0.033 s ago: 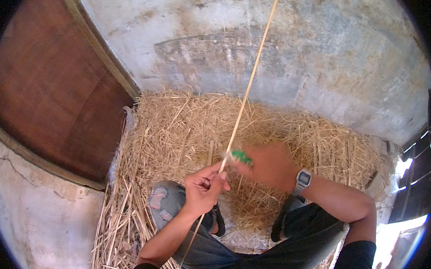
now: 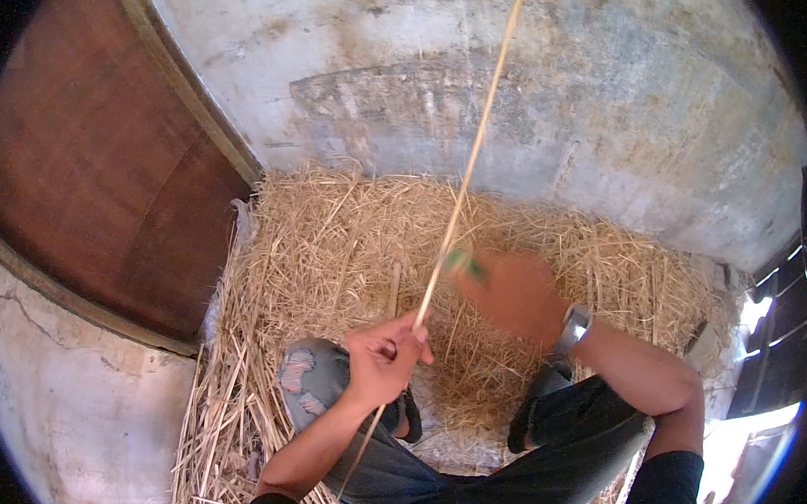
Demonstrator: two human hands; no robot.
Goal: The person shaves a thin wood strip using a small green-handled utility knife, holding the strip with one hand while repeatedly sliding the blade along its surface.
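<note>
A long, thin, pale stick (image 2: 480,138) slants from between my legs up past the top edge of the view. My left hand (image 2: 382,358) is closed around its lower part, thumb and fingers pinching it. Past that grip, the thin lower end runs down over my left thigh. My right hand (image 2: 520,291), blurred by motion and wearing a grey watch (image 2: 573,329) at the wrist, is closed on a small green-handled tool (image 2: 464,263). The tool meets or nearly meets the stick above my left hand; its working end is too smeared to make out.
Straw-like shavings (image 2: 329,219) cover the floor around my legs (image 2: 387,463). A stained pale wall (image 2: 597,105) rises in front. On the left stands a brown door-like panel (image 2: 98,168) in a wooden frame. Dark slats (image 2: 782,332) with bright gaps edge the right side.
My right hand with the green-handled tool has moved slightly up along the stick, away from my left hand. My left hand has stayed in place.
</note>
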